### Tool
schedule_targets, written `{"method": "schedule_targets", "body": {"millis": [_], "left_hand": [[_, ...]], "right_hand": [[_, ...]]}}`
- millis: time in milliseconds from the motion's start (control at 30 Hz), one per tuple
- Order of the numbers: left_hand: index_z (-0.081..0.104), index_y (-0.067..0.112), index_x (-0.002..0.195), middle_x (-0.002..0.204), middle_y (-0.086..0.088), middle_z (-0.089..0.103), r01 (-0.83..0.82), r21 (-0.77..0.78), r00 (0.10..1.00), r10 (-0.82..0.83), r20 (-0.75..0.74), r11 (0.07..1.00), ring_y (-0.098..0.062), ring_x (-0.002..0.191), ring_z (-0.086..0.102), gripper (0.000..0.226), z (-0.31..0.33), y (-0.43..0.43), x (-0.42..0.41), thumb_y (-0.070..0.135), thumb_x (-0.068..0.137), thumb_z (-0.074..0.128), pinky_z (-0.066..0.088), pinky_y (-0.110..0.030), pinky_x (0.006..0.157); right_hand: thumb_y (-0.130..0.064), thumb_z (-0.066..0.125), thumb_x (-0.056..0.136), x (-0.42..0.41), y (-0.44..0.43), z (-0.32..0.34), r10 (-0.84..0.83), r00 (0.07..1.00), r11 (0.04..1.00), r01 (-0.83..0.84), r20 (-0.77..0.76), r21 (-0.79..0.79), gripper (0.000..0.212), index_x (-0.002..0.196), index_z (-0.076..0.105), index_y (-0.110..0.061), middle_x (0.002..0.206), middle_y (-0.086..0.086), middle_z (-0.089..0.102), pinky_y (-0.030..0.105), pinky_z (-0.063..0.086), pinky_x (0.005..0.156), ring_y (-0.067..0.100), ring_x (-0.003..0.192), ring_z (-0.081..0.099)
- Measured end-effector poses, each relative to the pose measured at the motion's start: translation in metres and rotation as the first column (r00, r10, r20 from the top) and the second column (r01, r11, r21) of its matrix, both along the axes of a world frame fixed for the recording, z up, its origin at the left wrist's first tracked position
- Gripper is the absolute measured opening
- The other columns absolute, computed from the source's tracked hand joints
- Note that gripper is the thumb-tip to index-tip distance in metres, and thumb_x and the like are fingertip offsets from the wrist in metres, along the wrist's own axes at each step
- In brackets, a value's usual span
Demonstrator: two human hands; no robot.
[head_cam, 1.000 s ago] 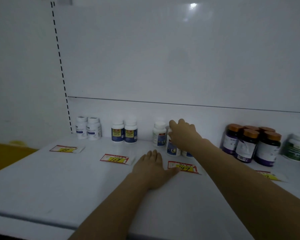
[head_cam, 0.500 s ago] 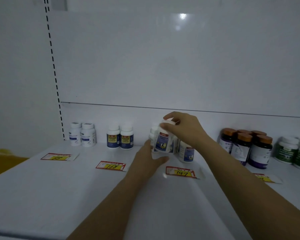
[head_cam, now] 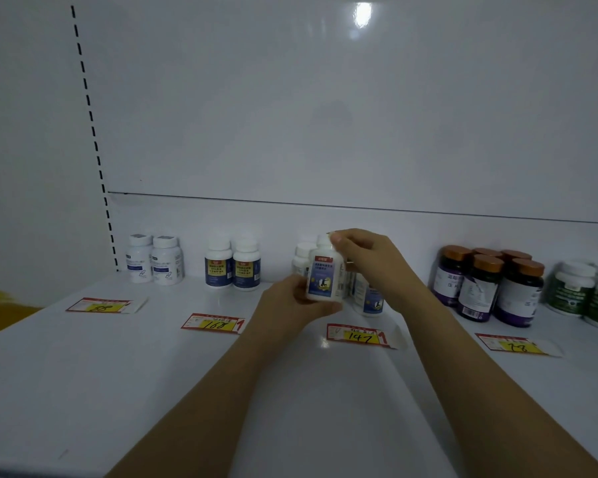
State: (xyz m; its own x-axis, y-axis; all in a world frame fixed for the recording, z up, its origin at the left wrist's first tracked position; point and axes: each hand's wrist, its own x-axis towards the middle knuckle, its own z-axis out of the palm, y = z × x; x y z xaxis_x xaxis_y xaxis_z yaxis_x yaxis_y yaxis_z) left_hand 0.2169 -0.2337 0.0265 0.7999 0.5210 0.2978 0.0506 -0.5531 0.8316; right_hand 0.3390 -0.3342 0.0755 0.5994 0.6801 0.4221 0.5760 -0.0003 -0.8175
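Note:
A white pill bottle (head_cam: 325,279) with a blue label is lifted upright above the white shelf (head_cam: 152,367), just behind the "147" price tag (head_cam: 358,335). My right hand (head_cam: 370,262) grips its cap from above. My left hand (head_cam: 290,301) holds its lower part from the left and below. Two matching bottles stay on the shelf behind: one (head_cam: 301,258) to the left, one (head_cam: 370,300) partly hidden by my right wrist.
Along the back wall stand two white bottles (head_cam: 154,258), two blue-labelled bottles (head_cam: 232,265), several dark bottles with brown caps (head_cam: 487,286) and green-labelled bottles (head_cam: 587,293). Price tags "88" (head_cam: 101,306), "168" (head_cam: 214,323) and "78" (head_cam: 516,345) lie on the shelf.
My right hand took a bottle from the group at the back and lifted it forward. My left hand left the shelf surface and came up to hold the bottle's lower part.

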Motion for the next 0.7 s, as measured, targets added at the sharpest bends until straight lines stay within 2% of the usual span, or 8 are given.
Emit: {"method": "schedule_targets", "body": {"millis": [100,233,367,467,533,600,700], "left_hand": [[0.054,0.032,0.098,0.084,0.021,0.060,-0.004,0.017,1.000,0.004,0.020,1.000,0.010,0.076,0.057,0.035,0.001,-0.001,-0.002,0.038,0.072,0.077,0.041,-0.007,0.062],[0.054,0.036,0.091,0.087,0.019,0.064,0.046,-0.055,0.997,-0.043,0.061,0.997,0.007,0.081,0.062,0.033,0.003,-0.002,-0.005,0.034,0.071,0.079,0.046,-0.009,0.066],[0.057,0.034,0.099,0.094,0.018,0.066,0.141,-0.094,0.988,-0.135,0.073,0.985,0.009,0.083,0.061,0.029,0.006,-0.004,-0.007,0.028,0.077,0.075,0.047,-0.003,0.062],[0.057,0.029,0.104,0.101,0.011,0.067,0.102,-0.073,0.988,-0.092,0.122,0.992,0.001,0.090,0.064,0.036,0.005,-0.003,-0.006,0.026,0.074,0.077,0.051,-0.011,0.073],[0.057,0.026,0.104,0.099,0.010,0.068,0.057,-0.072,0.987,-0.045,0.157,0.996,-0.003,0.088,0.065,0.040,0.004,-0.002,-0.004,0.026,0.071,0.080,0.052,-0.016,0.077],[0.055,0.025,0.103,0.095,0.013,0.065,0.037,-0.049,0.987,-0.028,0.160,0.998,-0.001,0.085,0.064,0.042,0.004,-0.002,-0.003,0.028,0.070,0.080,0.051,-0.014,0.073],[0.053,0.028,0.102,0.094,0.016,0.063,0.063,-0.057,0.988,-0.054,0.142,0.996,0.000,0.085,0.062,0.042,0.005,-0.003,-0.004,0.027,0.071,0.080,0.049,-0.011,0.071]], "right_hand": [[-0.050,0.059,0.085,-0.001,0.001,0.000,-0.014,1.000,1.000,0.014,0.010,0.011,0.025,0.100,0.066,-0.031,0.095,-0.010,0.070,0.031,0.056,0.081,0.009,0.087,0.068],[-0.043,0.063,0.084,-0.001,-0.002,0.004,-0.001,1.000,0.999,0.002,-0.017,0.050,0.025,0.103,0.066,-0.027,0.094,-0.007,0.071,0.026,0.055,0.074,0.010,0.082,0.069],[-0.034,0.059,0.090,0.000,-0.005,0.004,0.100,0.991,0.994,-0.095,-0.086,0.058,0.025,0.113,0.063,-0.024,0.105,-0.002,0.070,0.032,0.056,0.083,0.014,0.091,0.069],[-0.027,0.055,0.093,-0.003,-0.006,0.004,0.180,0.971,0.981,-0.166,-0.155,0.098,0.022,0.114,0.063,-0.023,0.108,-0.002,0.068,0.030,0.055,0.084,0.013,0.096,0.068],[-0.034,0.056,0.092,-0.006,-0.004,0.005,0.161,0.981,0.985,-0.153,-0.107,0.080,0.024,0.114,0.061,-0.026,0.108,-0.003,0.067,0.029,0.056,0.083,0.012,0.096,0.067],[-0.042,0.059,0.089,-0.009,-0.003,0.004,0.111,0.993,0.992,-0.109,-0.028,0.061,0.029,0.114,0.059,-0.028,0.104,-0.004,0.066,0.025,0.056,0.077,0.011,0.093,0.067],[-0.038,0.062,0.088,-0.010,-0.003,0.004,0.084,0.996,0.992,-0.081,-0.027,0.096,0.027,0.112,0.061,-0.027,0.099,-0.005,0.066,0.019,0.055,0.069,0.009,0.087,0.067]]}}
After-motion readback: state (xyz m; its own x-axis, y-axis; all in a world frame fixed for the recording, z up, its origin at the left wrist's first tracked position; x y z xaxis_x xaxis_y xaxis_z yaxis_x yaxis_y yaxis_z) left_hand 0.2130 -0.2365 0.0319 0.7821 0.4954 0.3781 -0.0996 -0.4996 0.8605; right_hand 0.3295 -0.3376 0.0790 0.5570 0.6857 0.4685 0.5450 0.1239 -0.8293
